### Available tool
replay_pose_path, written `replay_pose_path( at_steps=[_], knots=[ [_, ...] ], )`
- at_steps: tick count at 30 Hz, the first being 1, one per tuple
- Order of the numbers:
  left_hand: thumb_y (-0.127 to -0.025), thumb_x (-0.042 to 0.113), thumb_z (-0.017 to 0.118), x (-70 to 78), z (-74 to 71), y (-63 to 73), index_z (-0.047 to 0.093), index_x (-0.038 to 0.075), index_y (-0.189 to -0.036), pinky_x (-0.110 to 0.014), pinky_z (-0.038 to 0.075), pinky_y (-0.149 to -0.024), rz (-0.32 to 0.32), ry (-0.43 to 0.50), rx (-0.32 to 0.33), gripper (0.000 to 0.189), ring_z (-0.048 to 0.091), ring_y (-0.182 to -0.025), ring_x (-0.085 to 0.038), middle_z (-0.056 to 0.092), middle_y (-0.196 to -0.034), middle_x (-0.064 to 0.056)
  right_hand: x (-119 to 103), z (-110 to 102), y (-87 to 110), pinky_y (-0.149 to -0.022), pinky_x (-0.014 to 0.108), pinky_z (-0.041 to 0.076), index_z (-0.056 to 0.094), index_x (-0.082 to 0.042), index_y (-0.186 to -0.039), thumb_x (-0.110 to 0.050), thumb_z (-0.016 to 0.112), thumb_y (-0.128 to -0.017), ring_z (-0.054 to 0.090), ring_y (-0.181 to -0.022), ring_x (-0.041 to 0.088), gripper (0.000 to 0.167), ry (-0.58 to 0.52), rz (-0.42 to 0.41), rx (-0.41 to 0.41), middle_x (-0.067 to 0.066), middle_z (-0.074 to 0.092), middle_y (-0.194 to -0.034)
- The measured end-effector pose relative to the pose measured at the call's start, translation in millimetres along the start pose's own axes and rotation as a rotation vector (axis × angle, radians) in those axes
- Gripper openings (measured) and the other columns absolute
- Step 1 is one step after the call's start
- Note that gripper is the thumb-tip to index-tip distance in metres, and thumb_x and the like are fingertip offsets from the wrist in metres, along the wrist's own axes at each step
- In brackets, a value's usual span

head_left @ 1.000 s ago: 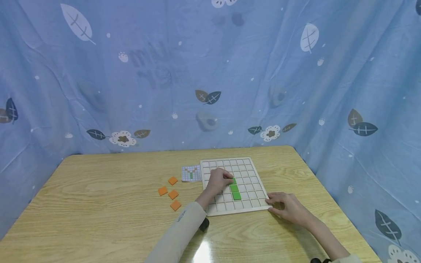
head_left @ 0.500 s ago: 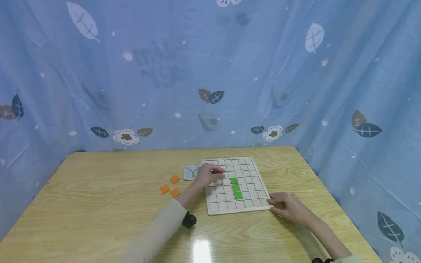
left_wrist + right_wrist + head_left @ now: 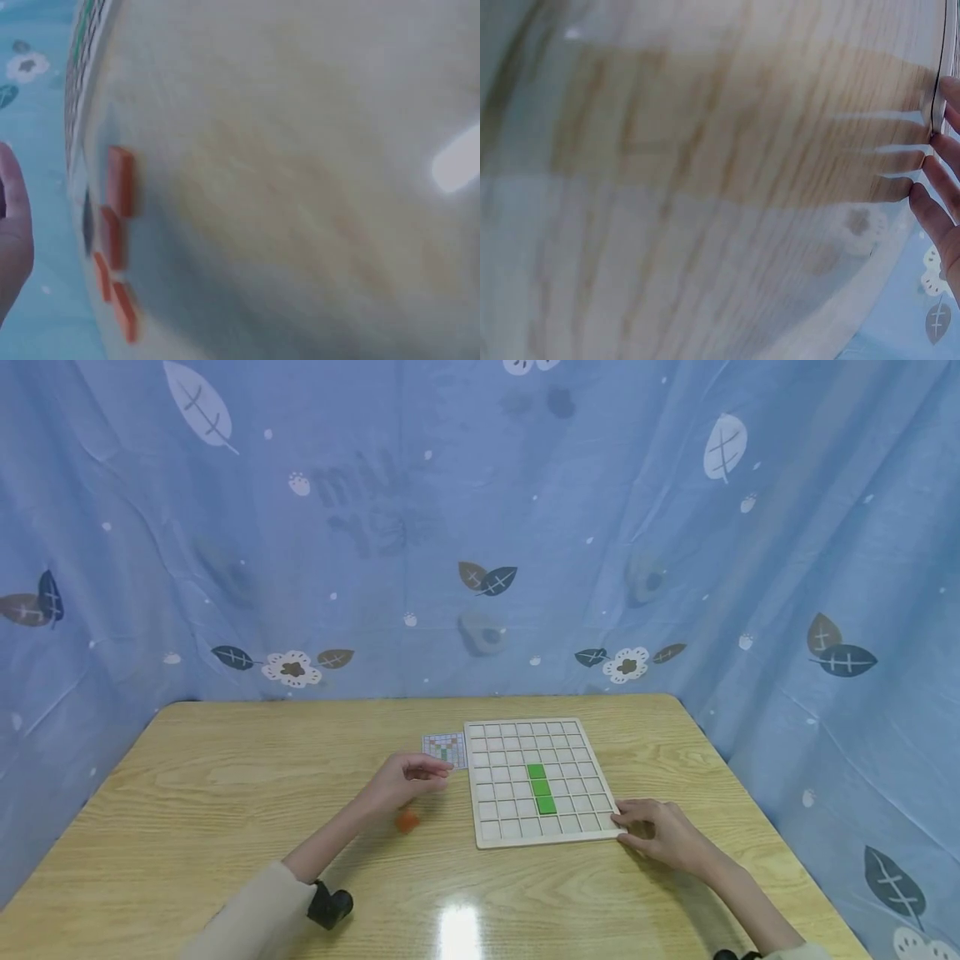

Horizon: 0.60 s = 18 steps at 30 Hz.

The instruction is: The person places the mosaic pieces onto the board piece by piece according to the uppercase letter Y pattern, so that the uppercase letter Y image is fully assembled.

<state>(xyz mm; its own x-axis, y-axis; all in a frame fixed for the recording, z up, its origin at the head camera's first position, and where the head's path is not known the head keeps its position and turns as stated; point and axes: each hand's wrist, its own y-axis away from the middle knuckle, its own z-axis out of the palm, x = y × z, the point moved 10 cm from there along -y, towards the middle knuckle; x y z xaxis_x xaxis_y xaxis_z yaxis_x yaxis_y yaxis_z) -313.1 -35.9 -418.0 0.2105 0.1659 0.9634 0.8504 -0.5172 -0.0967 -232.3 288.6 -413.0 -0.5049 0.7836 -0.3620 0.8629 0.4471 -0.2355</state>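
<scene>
On the table, a white grid board (image 3: 504,789) carries a column of 3 green square tiles (image 3: 540,787). My left hand (image 3: 408,781) is left of the board, above the orange tiles, with fingers loosely bent and nothing seen between them. One orange tile (image 3: 407,821) shows below that hand in the head view; the hand covers the others. Several orange tiles (image 3: 121,181) stand out in the left wrist view. At the board's near right corner, my right hand (image 3: 660,835) touches the edge with fingertips and thumb; its fingers (image 3: 930,206) also meet the tabletop.
A small printed pattern card (image 3: 445,747) lies against the board's left side, partly behind my left hand. The wooden table (image 3: 225,793) ends at a blue patterned curtain (image 3: 405,527) at the back and sides. Light glares off the tabletop near the front.
My left hand has left the green tiles and moved left, off the board, to above the orange tiles. All 3 green tiles show on the board. My right hand stays at the corner.
</scene>
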Motion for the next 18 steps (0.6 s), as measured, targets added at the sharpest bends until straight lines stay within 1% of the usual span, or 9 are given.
replay_pose_path(
  at_steps=[3, 5, 8, 10, 13, 15, 18],
  knots=[
    [-0.090, 0.004, 0.066, -4.5, -1.0, 16.8, 0.062, -0.011, -0.118, -0.027, 0.054, -0.081, -0.009, -0.005, -0.084, 0.032, 0.063, -0.101, -0.032, 0.061, -0.116, -0.029, -1, 0, 0.1, -0.083, 0.054, 0.050, 0.076, -0.003, -0.099, -0.013, 0.078, -0.079, 0.063, -0.103, 0.039, 0.022, 0.004, -0.008, 0.003, 0.021, 0.067, -0.112],
    [-0.089, 0.002, 0.066, -7.7, -0.2, 26.9, 0.061, -0.010, -0.120, -0.027, 0.053, -0.084, -0.025, -0.020, -0.149, 0.034, 0.060, -0.107, -0.038, 0.060, -0.120, -0.027, -1, 0, 0.1, -0.083, 0.054, 0.050, 0.076, -0.003, -0.099, -0.013, 0.078, -0.079, 0.063, -0.103, 0.039, 0.022, 0.004, -0.010, 0.003, 0.021, 0.067, -0.111],
    [-0.085, 0.000, 0.070, -12.3, -0.6, 38.7, 0.062, -0.008, -0.121, -0.030, 0.051, -0.090, -0.039, -0.062, -0.218, 0.038, 0.057, -0.114, -0.039, 0.060, -0.123, -0.024, 0, 1, 0.2, -0.084, 0.054, 0.050, 0.076, -0.003, -0.099, -0.014, 0.078, -0.080, 0.063, -0.103, 0.038, 0.022, -0.001, -0.008, -0.001, 0.021, 0.067, -0.111],
    [-0.082, -0.001, 0.072, -15.1, -2.6, 43.6, 0.063, -0.007, -0.120, -0.033, 0.050, -0.093, -0.034, -0.113, -0.237, 0.040, 0.057, -0.115, -0.037, 0.061, -0.123, -0.022, 1, 1, 0.2, -0.084, 0.054, 0.050, 0.076, -0.003, -0.099, -0.015, 0.078, -0.080, 0.063, -0.103, 0.038, 0.022, -0.004, -0.001, -0.006, 0.021, 0.067, -0.112],
    [-0.081, -0.001, 0.073, -18.3, -5.7, 47.1, 0.064, -0.004, -0.119, -0.033, 0.050, -0.093, -0.007, -0.209, -0.242, 0.039, 0.058, -0.114, -0.035, 0.062, -0.121, -0.018, 2, 2, 0.3, -0.084, 0.053, 0.050, 0.076, -0.003, -0.099, -0.015, 0.078, -0.081, 0.063, -0.104, 0.038, 0.022, 0.002, 0.002, -0.007, 0.021, 0.067, -0.112],
    [-0.082, -0.002, 0.072, -20.0, -6.7, 47.5, 0.065, -0.003, -0.119, -0.032, 0.050, -0.093, 0.017, -0.267, -0.242, 0.038, 0.058, -0.113, -0.034, 0.063, -0.120, -0.017, 3, 2, 0.4, -0.084, 0.053, 0.050, 0.076, -0.003, -0.100, -0.015, 0.078, -0.080, 0.063, -0.104, 0.038, 0.023, 0.005, 0.003, -0.008, 0.020, 0.067, -0.112],
    [-0.082, -0.003, 0.072, -21.8, -5.9, 46.1, 0.065, -0.003, -0.117, -0.030, 0.051, -0.091, 0.043, -0.324, -0.235, 0.036, 0.060, -0.111, -0.034, 0.063, -0.118, -0.016, 4, 2, 1.2, -0.083, 0.052, 0.051, 0.076, -0.003, -0.099, -0.014, 0.078, -0.080, 0.063, -0.103, 0.038, 0.022, 0.012, 0.004, -0.004, 0.020, 0.067, -0.112]
  ],
)
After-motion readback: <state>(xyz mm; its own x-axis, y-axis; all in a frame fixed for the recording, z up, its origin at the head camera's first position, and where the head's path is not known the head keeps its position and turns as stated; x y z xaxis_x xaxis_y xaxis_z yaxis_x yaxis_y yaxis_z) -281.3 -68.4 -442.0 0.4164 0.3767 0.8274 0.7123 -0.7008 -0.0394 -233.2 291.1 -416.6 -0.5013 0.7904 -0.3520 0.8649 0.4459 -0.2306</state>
